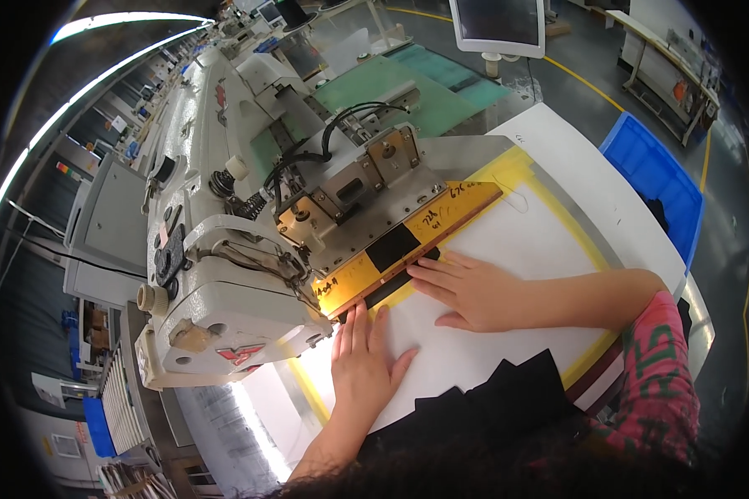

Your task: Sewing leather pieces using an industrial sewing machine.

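A narrow black fabric strip (pixel 389 289) lies along the front edge of a yellow clamp plate (pixel 466 208) with handwriting and a black patch on it. My left hand (pixel 362 366) rests flat, fingers stretched out, with its fingertips at the strip's left end near the sewing machine head (pixel 225 308). Farther right, my right hand (pixel 470 291) lies flat with fingers spread, its fingertips touching the strip by the plate's edge. Neither hand grips anything. A pile of black fabric pieces (pixel 508 395) sits in front of me, on the white work surface (pixel 541 291).
Yellow tape (pixel 570 224) borders the white surface. Metal clamp parts and black cables (pixel 329 137) stand above the plate. A blue bin (pixel 657 191) is at the right, holding something dark. A monitor (pixel 499 25) and a green table (pixel 391 87) are behind.
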A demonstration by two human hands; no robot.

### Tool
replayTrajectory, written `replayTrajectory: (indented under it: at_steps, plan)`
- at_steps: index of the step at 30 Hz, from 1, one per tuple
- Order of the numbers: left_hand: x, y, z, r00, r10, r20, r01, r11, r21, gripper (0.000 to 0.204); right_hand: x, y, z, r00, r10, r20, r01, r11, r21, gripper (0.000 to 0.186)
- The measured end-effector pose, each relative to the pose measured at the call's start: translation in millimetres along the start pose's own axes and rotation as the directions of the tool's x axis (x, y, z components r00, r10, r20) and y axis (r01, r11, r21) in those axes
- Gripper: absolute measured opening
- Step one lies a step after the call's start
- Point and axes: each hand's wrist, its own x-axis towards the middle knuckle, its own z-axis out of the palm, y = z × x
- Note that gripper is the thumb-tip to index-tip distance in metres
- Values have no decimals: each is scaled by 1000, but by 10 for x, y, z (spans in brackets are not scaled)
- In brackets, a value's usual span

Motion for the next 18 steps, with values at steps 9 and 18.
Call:
replayTrajectory:
  at_steps: [9, 18]
  plan:
    - [13, -23, 16, 1000, -10, -10, 10, 999, -52, 66, 8, 6, -9, 999, -22, -50, 25, 998, 57, 66]
    - [15, -51, -5, 999, 0, -53, -5, 997, -80, 64, 10, 35, -19, 993, 28, -113, -25, 999, 34, 65]
